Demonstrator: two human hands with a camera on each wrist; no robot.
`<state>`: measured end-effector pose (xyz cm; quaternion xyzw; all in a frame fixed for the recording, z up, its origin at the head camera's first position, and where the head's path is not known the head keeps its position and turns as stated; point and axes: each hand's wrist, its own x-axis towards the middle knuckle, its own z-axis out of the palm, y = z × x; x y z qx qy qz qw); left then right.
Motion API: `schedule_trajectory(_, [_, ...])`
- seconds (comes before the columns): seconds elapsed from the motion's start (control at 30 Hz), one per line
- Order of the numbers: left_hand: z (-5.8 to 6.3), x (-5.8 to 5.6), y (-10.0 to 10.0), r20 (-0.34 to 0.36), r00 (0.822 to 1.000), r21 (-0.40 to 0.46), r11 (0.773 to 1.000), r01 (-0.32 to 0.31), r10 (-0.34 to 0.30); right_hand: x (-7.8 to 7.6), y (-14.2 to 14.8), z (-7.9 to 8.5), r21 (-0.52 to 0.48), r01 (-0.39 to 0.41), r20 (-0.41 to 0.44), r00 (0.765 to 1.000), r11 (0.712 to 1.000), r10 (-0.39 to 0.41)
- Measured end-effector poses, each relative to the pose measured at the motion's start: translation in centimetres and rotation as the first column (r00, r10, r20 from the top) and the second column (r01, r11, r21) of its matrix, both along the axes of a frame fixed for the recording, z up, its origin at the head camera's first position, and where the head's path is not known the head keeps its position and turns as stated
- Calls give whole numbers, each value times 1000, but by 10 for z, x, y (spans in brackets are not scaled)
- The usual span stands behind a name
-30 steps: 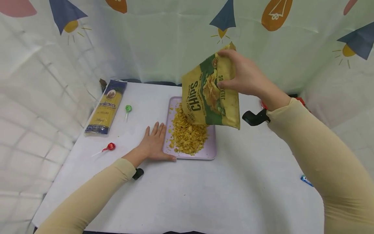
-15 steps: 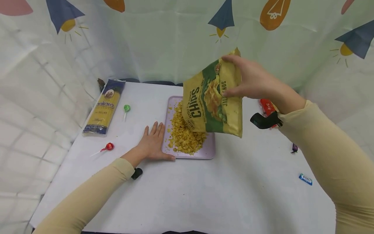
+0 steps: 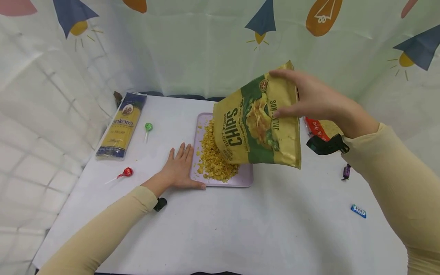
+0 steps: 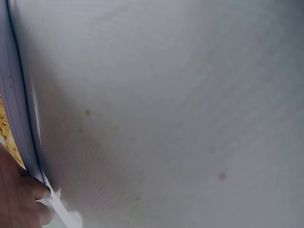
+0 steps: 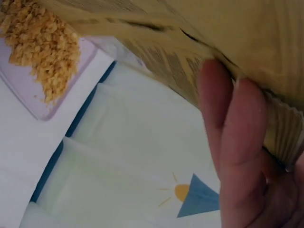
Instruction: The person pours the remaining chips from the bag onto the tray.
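My right hand [image 3: 309,95] grips a yellow and green chips bag [image 3: 256,118] by its closed end, thumb on the printed front and fingers behind. The bag is tilted, its lower left end over a lilac tray [image 3: 245,177] and overlapping the heap there. Crushed yellow chips [image 3: 216,164] are piled on the tray, and the right wrist view shows the crumbs [image 5: 42,47] spreading toward one corner. My left hand [image 3: 178,170] lies flat with straight fingers along the tray's left edge, thumb at the near corner. Only part of that hand shows in the left wrist view.
On the left lie a pasta pack [image 3: 122,128], a green lollipop [image 3: 148,127] and a red lollipop [image 3: 127,172]. To the right are a red packet [image 3: 315,128], a purple-wrapped sweet [image 3: 346,172] and a small blue packet [image 3: 358,211]. A printed curtain [image 3: 206,49] hangs behind the table.
My right hand and the chips bag have moved right and somewhat lower, uncovering the red packet and sweets on the right. The left hand stays at the tray's edge.
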<state>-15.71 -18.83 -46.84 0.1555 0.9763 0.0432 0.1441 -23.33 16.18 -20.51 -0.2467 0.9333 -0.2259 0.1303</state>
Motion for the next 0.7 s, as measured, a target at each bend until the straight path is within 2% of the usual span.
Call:
schedule_trajectory(0.3, [-1,-2,-1,-9,1000,-3,1000,5,-5,6,-2,0,48,-36,-7,999,998,36])
schedule_trajectory(0.47, [-1,-2,-1,-10,1000,0,1000,9,-9,4,-7,4,71,-30,2,1000,997,30])
schedule_trajectory(0.7, [-3,-1,-1,-11,1000,11,1000,8,-8,5,-14,7,49,-10,11,1000,999,9])
